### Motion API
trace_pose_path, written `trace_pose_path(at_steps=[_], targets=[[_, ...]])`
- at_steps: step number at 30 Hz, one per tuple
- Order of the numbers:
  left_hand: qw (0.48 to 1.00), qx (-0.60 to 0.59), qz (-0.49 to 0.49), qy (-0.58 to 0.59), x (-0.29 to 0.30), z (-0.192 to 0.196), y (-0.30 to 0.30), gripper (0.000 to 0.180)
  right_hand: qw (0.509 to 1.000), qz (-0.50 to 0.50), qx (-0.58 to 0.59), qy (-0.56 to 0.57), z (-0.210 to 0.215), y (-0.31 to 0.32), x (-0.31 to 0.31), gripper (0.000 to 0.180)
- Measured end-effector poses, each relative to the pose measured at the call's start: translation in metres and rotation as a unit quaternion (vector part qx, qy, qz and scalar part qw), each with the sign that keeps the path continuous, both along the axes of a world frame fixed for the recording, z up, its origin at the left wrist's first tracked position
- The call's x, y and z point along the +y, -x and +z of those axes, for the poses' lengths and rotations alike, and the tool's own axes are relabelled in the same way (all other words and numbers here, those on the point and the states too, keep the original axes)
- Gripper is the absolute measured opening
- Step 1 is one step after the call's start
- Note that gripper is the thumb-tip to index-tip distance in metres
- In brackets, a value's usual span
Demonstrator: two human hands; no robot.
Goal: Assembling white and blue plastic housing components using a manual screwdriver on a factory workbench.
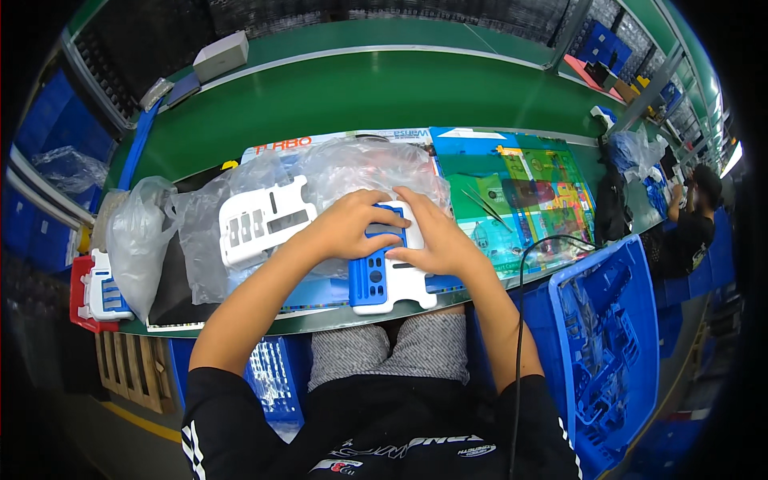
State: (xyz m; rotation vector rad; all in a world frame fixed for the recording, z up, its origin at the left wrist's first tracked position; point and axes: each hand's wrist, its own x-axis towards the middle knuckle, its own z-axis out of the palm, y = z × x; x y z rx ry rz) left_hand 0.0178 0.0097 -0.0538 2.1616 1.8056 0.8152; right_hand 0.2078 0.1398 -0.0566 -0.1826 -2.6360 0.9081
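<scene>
A white and blue plastic toy panel (386, 278) lies at the near edge of the work table, in front of me. My left hand (352, 224) presses on its upper left part, fingers curled over the blue section. My right hand (436, 236) rests on its upper right part, fingers touching the left hand's. Both hands hold the panel down. A second white panel (260, 220) with cut-out slots lies to the left, on crumpled clear plastic bags (352, 164).
A colourful printed mat (536, 192) with thin tweezers (482, 204) lies right of the hands. A blue crate (616, 336) of parts stands at the right, a red tray (80, 296) with white parts at the left. A green conveyor (360, 92) runs behind. Another person (692, 224) sits far right.
</scene>
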Motion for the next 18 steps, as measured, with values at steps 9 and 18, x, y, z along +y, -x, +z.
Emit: trace_pose_path(at_steps=[9, 18], targets=[[0.999, 0.007, 0.001, -0.037, 0.0020, -0.0052, 0.0009, 0.032, 0.999, -0.003, 0.043, -0.018, -0.0102, 0.0009, 0.0001, 0.096], [1.000, 0.008, 0.004, -0.003, 0.0035, -0.0016, -0.0034, 0.029, 0.998, -0.009, 0.044, -0.046, -0.0097, -0.0019, 0.0032, 0.095]])
